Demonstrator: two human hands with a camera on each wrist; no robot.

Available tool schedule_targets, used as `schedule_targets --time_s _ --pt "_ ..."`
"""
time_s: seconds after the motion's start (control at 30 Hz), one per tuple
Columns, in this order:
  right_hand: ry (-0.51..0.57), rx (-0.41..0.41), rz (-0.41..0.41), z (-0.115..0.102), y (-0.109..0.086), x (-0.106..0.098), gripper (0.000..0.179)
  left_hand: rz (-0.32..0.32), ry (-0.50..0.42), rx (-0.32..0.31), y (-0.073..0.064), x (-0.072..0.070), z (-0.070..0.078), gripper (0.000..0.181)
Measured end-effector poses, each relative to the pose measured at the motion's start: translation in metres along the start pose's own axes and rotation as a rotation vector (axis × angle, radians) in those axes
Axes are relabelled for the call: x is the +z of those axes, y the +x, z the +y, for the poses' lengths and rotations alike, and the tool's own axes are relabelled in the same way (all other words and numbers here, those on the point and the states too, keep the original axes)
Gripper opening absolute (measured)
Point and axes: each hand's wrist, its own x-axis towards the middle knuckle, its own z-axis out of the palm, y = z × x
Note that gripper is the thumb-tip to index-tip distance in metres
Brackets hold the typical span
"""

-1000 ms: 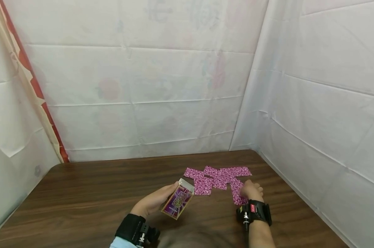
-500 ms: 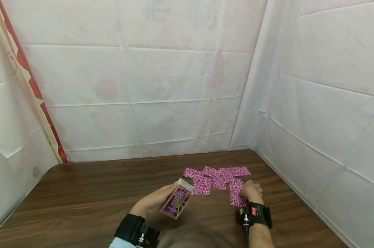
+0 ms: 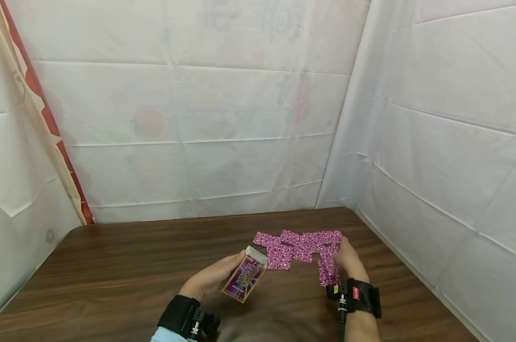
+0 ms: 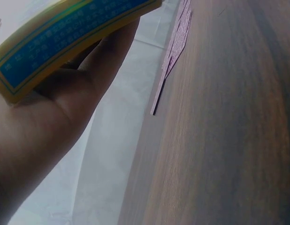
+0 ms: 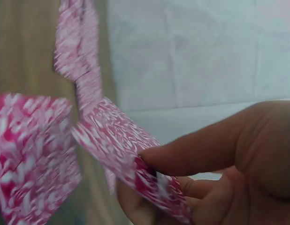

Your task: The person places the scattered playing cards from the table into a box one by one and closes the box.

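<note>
In the head view my left hand (image 3: 212, 275) grips a purple and gold card box (image 3: 246, 277), its white end tilted up and away. The left wrist view shows a blue and yellow printed side of that box (image 4: 72, 40). My right hand (image 3: 351, 261) is at the right end of several pink-and-white patterned cards (image 3: 279, 256). Seen from the right wrist, the thumb presses on top of one playing card (image 5: 119, 136) with fingers curled beneath, so the right hand (image 5: 243, 164) pinches it. Another card (image 5: 32, 154) lies to its left.
The cards lie partly overlapped on a dark wooden table (image 3: 125, 266). White cloth walls (image 3: 206, 109) hang behind the table and along its right side. A black camera strap (image 3: 362, 298) is round the right wrist.
My right hand has moved up and away from the nearest card to the far right one, which it now pinches. The left hand and the card box have stayed in place.
</note>
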Motion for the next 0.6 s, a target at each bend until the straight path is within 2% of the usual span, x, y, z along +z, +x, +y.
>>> schedule_targets --time_s 0.1,0.2,0.37,0.5,0.6 --pt "-0.020 -0.089 0.034 -0.012 -0.005 -0.001 0.059 0.001 -0.002 -0.003 0.000 0.000 0.000 0.076" --pt "-0.009 -0.176 0.109 -0.028 -0.010 0.000 0.052 0.004 -0.008 -0.006 0.000 0.000 0.000 0.076" --pt "0.045 -0.271 0.205 -0.055 -0.022 0.001 0.037 0.006 -0.005 -0.009 -0.001 0.000 0.000 0.077" --pt "0.119 -0.339 0.195 -0.074 -0.029 0.003 0.028 0.004 -0.001 -0.005 -0.001 0.001 0.000 0.076" --pt "0.211 -0.375 0.129 -0.085 -0.035 0.005 0.026 -0.002 0.002 -0.005 0.000 0.003 0.000 0.076"
